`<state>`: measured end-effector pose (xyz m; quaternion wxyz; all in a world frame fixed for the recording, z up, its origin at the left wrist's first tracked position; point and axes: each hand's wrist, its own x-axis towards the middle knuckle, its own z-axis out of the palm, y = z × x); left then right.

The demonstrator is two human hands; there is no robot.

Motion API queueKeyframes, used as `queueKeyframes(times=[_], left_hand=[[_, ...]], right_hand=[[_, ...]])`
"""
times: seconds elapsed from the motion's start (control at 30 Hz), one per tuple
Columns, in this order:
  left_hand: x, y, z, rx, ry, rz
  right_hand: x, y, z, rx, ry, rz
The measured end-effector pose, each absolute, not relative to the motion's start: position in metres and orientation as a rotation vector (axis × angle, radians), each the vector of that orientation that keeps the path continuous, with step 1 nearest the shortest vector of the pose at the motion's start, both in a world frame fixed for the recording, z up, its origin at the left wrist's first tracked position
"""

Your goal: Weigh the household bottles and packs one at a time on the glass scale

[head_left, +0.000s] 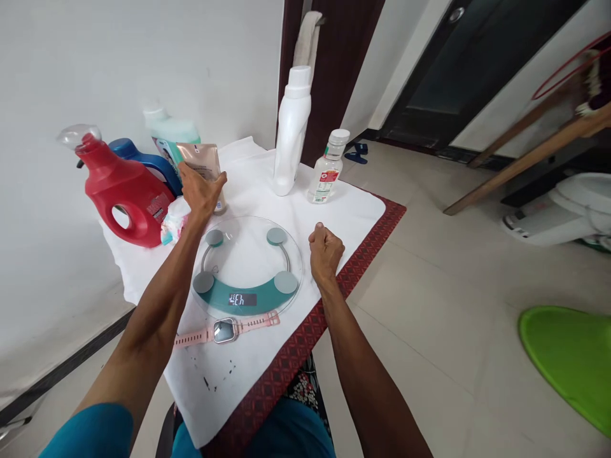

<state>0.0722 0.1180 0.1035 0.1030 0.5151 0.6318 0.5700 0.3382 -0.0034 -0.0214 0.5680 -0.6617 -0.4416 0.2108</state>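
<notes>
My left hand is wrapped round a gold squeeze tube that stands on its cap behind the glass scale. In front of it lies the round glass bathroom scale, with a green band and lit digits on its display. My right hand rests as a fist on the white cloth, just right of the scale; nothing shows in it. A smartwatch with a pink strap lies along the scale's near edge.
At the left stand a red detergent jug, a blue jug and a pale green bottle. A tall white bottle and a clear bottle stand at the back. The table's red patterned edge runs along the right.
</notes>
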Motion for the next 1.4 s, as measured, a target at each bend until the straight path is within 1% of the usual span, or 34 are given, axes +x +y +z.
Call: queueKeyframes(times=[0.1,0.2,0.27,0.33,0.5,0.67,0.8,0.9,0.97,1.1,1.17,1.23,1.4], left_hand=[[0.076,0.098,0.119,1.606,1.946,1.736],[0.081,0.067,0.138,1.781,1.856,1.778],[0.086,0.045,0.143,1.879,1.762,1.739],[0.092,0.025,0.139,1.888,1.689,1.659],[0.105,-0.003,0.108,1.821,1.629,1.507],[0.105,-0.001,0.088,1.859,1.568,1.578],[0.096,0.004,0.079,2.004,1.540,1.527],[0.086,0.000,0.078,2.075,1.491,1.481],[0.077,-0.003,0.079,2.044,1.448,1.538],[0.046,-0.002,0.074,1.839,1.374,1.863],[0.027,0.002,0.069,1.719,1.414,1.946],[0.009,0.006,0.061,1.656,1.501,1.941],[-0.006,0.008,0.037,1.555,1.618,2.073]], right_hand=[[0.339,-0.003,-0.021,-1.545,-1.049,0.509],[0.339,-0.003,-0.021,-1.539,-1.049,0.514],[0.339,-0.002,-0.020,-1.549,-1.044,0.507],[0.339,-0.002,-0.020,-1.561,-1.043,0.500],[0.337,-0.002,-0.018,-1.571,-1.034,0.496],[0.334,-0.006,-0.020,-1.577,-1.035,0.454],[0.341,0.000,-0.015,-1.580,-1.022,0.614],[0.346,0.020,-0.002,-1.564,-1.003,0.693],[0.344,0.039,0.009,-1.488,-0.989,0.668],[0.333,0.069,0.017,-1.355,-0.937,0.741],[0.330,0.074,0.010,-1.349,-0.899,0.762],[0.330,0.074,-0.002,-1.365,-0.883,0.750],[0.332,0.071,-0.029,-1.435,-0.990,0.579]])
